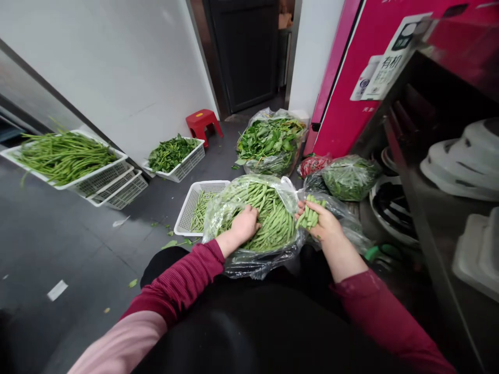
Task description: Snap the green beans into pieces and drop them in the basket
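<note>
A large clear plastic bag full of long green beans (pixel 273 223) stands open between my knees. Over the left part of the heap, my left hand (pixel 245 224) has its fingers curled down against the beans; what is between the fingertips is hidden. At the bag's right rim, my right hand (pixel 325 222) is closed around a bunch of short green bean pieces (pixel 309 212), palm turned up. Just left of the bag sits a white perforated basket (pixel 185 213) with more green beans (pixel 201 208) in it, partly covered by the bag's edge.
Leafy greens fill a bag (pixel 271 140) ahead and a white basket (pixel 191 165) near a red stool (pixel 204 124). Stacked baskets of long green stems (pixel 66 156) stand left. Bagged greens (pixel 351 176) and a metal shelf (pixel 424 208) lie right. Scraps litter the floor.
</note>
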`<action>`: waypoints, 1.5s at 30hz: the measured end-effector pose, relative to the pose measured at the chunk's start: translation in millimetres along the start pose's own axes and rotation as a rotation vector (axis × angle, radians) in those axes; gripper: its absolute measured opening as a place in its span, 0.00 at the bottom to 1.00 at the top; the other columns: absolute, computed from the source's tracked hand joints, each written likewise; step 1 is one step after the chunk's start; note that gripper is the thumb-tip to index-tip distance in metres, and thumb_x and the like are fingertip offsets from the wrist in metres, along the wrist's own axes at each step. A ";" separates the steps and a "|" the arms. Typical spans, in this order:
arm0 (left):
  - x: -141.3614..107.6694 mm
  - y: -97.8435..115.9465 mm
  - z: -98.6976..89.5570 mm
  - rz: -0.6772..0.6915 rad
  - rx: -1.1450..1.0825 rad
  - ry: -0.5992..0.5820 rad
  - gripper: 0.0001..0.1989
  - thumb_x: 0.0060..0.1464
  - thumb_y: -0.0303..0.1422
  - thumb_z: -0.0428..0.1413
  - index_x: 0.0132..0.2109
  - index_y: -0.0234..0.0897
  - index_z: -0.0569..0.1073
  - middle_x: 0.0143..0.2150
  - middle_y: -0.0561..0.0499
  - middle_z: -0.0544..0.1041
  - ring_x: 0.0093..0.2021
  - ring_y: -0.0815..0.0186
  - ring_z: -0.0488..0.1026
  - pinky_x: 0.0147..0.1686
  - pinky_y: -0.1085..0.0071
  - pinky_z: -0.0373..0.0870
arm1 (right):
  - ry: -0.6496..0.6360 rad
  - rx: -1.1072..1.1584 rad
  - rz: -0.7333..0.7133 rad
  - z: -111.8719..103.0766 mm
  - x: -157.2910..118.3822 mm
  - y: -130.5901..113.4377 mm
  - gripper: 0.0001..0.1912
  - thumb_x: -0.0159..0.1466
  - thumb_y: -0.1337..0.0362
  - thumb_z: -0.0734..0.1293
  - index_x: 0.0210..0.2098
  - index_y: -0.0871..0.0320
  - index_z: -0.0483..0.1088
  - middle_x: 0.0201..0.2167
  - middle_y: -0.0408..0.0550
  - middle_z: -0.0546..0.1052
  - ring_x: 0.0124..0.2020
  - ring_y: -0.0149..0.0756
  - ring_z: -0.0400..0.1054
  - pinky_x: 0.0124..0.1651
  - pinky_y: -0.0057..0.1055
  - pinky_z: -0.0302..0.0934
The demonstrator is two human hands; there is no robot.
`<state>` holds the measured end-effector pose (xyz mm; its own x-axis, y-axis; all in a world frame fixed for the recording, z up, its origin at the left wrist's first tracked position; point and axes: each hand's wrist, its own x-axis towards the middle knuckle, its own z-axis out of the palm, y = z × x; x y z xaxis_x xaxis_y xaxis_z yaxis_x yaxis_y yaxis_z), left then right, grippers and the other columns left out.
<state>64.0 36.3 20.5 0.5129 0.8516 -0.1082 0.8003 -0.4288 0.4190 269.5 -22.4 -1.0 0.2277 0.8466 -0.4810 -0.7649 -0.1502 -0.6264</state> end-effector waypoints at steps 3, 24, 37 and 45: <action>-2.9 20.3 24.9 0.071 0.204 -0.075 0.09 0.52 0.33 0.47 0.40 0.36 0.67 0.42 0.44 0.69 0.38 0.63 0.69 0.37 0.69 0.63 | 0.014 0.079 0.044 -0.5 1.7 -3.0 0.04 0.53 0.72 0.64 0.29 0.59 0.67 0.19 0.41 0.73 0.19 0.29 0.67 0.28 0.31 0.67; -58.6 27.3 -12.8 0.539 0.039 -0.132 0.13 0.55 0.35 0.43 0.32 0.37 0.70 0.32 0.48 0.73 0.35 0.67 0.68 0.36 0.75 0.60 | -0.373 -0.246 0.159 34.0 -29.3 65.8 0.03 0.48 0.71 0.67 0.25 0.63 0.71 0.20 0.45 0.73 0.23 0.31 0.68 0.27 0.25 0.63; -21.3 -17.0 -40.3 -0.061 -0.379 -0.155 0.21 0.44 0.49 0.51 0.30 0.33 0.71 0.20 0.54 0.65 0.20 0.73 0.59 0.23 0.75 0.55 | -0.623 -0.394 0.074 37.2 -28.0 51.4 0.11 0.48 0.63 0.68 0.31 0.62 0.69 0.20 0.43 0.69 0.17 0.28 0.62 0.21 0.27 0.58; 8.1 1.6 -35.2 -0.151 -1.407 -0.180 0.15 0.44 0.40 0.56 0.30 0.35 0.60 0.16 0.63 0.49 0.12 0.81 0.43 0.12 0.81 0.36 | -0.766 -0.451 0.219 29.9 -27.6 52.6 0.11 0.48 0.65 0.68 0.32 0.63 0.70 0.20 0.44 0.71 0.17 0.30 0.63 0.19 0.27 0.56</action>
<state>58.4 53.1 52.0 0.5688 0.7665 -0.2983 -0.0651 0.4035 0.9127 205.0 -38.4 -2.3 -0.4797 0.8588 -0.1799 -0.3995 -0.3963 -0.8266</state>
